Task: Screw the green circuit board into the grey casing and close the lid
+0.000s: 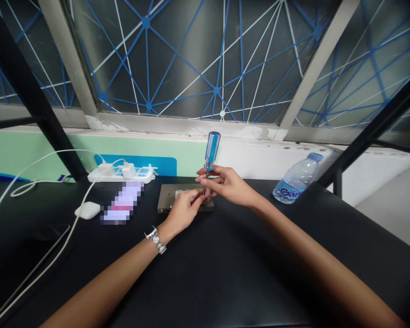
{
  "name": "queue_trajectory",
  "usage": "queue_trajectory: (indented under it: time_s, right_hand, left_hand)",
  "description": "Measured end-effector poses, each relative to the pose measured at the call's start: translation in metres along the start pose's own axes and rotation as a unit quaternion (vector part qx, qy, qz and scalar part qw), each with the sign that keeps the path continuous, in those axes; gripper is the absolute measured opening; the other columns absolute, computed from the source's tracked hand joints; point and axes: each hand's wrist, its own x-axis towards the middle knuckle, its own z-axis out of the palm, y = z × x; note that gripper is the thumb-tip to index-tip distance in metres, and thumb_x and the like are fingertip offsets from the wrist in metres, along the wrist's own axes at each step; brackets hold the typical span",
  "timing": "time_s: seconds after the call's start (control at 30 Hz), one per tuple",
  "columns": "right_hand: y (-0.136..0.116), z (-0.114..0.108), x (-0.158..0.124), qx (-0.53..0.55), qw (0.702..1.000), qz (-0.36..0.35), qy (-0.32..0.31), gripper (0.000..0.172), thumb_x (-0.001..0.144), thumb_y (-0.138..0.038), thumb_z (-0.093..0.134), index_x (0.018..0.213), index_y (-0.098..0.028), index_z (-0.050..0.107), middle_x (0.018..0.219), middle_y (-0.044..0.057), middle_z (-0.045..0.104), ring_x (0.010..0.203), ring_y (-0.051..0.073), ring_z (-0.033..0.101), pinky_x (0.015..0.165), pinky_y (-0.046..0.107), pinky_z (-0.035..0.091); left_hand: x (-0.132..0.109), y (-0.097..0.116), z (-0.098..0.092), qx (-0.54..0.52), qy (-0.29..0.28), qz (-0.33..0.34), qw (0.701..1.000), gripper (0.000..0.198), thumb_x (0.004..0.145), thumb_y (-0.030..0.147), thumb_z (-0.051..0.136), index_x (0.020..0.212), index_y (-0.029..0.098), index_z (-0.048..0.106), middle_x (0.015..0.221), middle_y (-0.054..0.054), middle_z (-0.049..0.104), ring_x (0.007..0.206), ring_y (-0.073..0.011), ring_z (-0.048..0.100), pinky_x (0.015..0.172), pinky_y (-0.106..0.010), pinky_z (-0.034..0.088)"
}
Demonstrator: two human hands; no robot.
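A screwdriver (212, 150) with a clear blue handle stands upright over a flat grey metal box (167, 199) on the black table (205, 273). My right hand (227, 184) pinches the screwdriver's shaft just below the handle. My left hand (182, 209), with a bracelet on its wrist, rests on the box and has its fingertips closed round the lower shaft near the tip. The tip itself is hidden behind my fingers.
A white power strip (121, 173) with a plugged-in charger and white cables lies at the back left. A small white case (87, 210) and a blurred-out item (123, 202) lie left of the box. A water bottle (297, 178) lies at the back right. Black frame posts flank both sides.
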Motion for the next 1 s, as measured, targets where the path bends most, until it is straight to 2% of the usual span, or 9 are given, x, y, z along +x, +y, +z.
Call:
queue_trajectory:
  time_s: [0.13,0.27,0.4,0.5,0.6,0.7,0.83,0.9,1.0]
  right_hand:
    - [-0.004,-0.007,-0.002,0.004,0.999,0.012,-0.035,0.03,0.086,-0.037,0.064,0.104,-0.014,0.066,0.101,0.01,0.072,0.066,0.014,0.069,0.064,0.028,0.058]
    - [0.002,-0.004,0.001,-0.019,1.0,-0.006,0.02,0.026,0.082,-0.038,0.068,0.089,-0.013,0.068,0.079,0.006,0.073,0.06,0.015,0.069,0.061,0.028,0.056]
    - [0.01,0.001,0.003,-0.044,0.995,-0.039,0.075,0.026,0.075,-0.039,0.074,0.078,-0.015,0.065,0.068,0.002,0.067,0.055,0.015,0.066,0.053,0.025,0.051]
    - [0.013,0.004,0.003,-0.054,0.992,-0.051,0.103,0.03,0.074,-0.042,0.075,0.075,-0.016,0.061,0.069,0.003,0.066,0.052,0.015,0.065,0.049,0.025,0.049]
    - [0.013,0.006,0.003,-0.067,0.99,-0.051,0.117,0.032,0.074,-0.044,0.075,0.074,-0.017,0.058,0.066,0.002,0.065,0.054,0.015,0.066,0.05,0.025,0.05]
    - [0.01,0.004,0.002,-0.057,0.994,-0.033,0.082,0.032,0.077,-0.044,0.073,0.087,-0.017,0.06,0.075,0.003,0.068,0.058,0.015,0.068,0.054,0.026,0.054]
    - [0.002,-0.001,0.0,-0.004,1.0,0.001,-0.016,0.034,0.085,-0.041,0.065,0.107,-0.015,0.061,0.102,0.01,0.071,0.062,0.013,0.068,0.058,0.027,0.057]
    - [0.0,-0.003,-0.001,-0.001,1.0,-0.001,-0.03,0.032,0.087,-0.039,0.063,0.106,-0.013,0.063,0.101,0.01,0.072,0.063,0.012,0.068,0.059,0.026,0.057]
    - [0.003,-0.004,0.0,-0.019,1.0,-0.013,-0.001,0.027,0.086,-0.038,0.064,0.094,-0.012,0.067,0.081,0.007,0.072,0.062,0.013,0.067,0.059,0.026,0.055]
  left_hand:
    - [0.0,-0.002,0.001,-0.009,-0.01,0.005,1.0,0.022,0.094,0.028,0.049,0.098,0.016,0.067,0.099,-0.008,0.073,0.094,-0.0209,0.069,0.088,-0.034,0.054]
    - [-0.002,0.0,0.003,-0.002,0.033,0.003,0.999,0.022,0.088,0.029,0.061,0.106,0.017,0.064,0.101,-0.008,0.072,0.093,-0.0198,0.069,0.088,-0.032,0.054]
    - [-0.001,0.002,0.002,0.067,0.097,-0.006,0.993,0.019,0.078,0.033,0.072,0.085,0.018,0.063,0.08,-0.003,0.071,0.072,-0.0167,0.068,0.071,-0.028,0.055]
    - [0.001,0.001,0.001,0.058,0.1,-0.011,0.993,0.017,0.08,0.033,0.07,0.079,0.017,0.064,0.077,-0.003,0.071,0.07,-0.0174,0.068,0.067,-0.028,0.054]
    - [0.002,-0.003,0.0,-0.005,0.07,-0.027,0.997,0.013,0.083,0.029,0.066,0.085,0.016,0.068,0.085,-0.006,0.074,0.08,-0.0206,0.071,0.076,-0.031,0.056]
    - [0.002,-0.004,-0.001,-0.044,0.031,-0.033,0.998,0.018,0.087,0.028,0.061,0.095,0.015,0.07,0.094,-0.009,0.076,0.089,-0.0223,0.072,0.085,-0.034,0.055]
    - [0.002,-0.003,-0.005,-0.011,-0.009,-0.011,1.0,0.022,0.093,0.028,0.053,0.096,0.016,0.071,0.095,-0.008,0.075,0.091,-0.0217,0.071,0.085,-0.033,0.054]
    - [0.002,-0.001,-0.006,0.01,-0.019,-0.001,1.0,0.023,0.093,0.027,0.051,0.096,0.016,0.07,0.095,-0.007,0.075,0.093,-0.0222,0.07,0.086,-0.034,0.054]
    - [0.001,0.002,-0.005,0.039,-0.002,0.014,0.999,0.02,0.091,0.027,0.055,0.103,0.018,0.068,0.102,-0.007,0.073,0.098,-0.0224,0.068,0.089,-0.035,0.053]
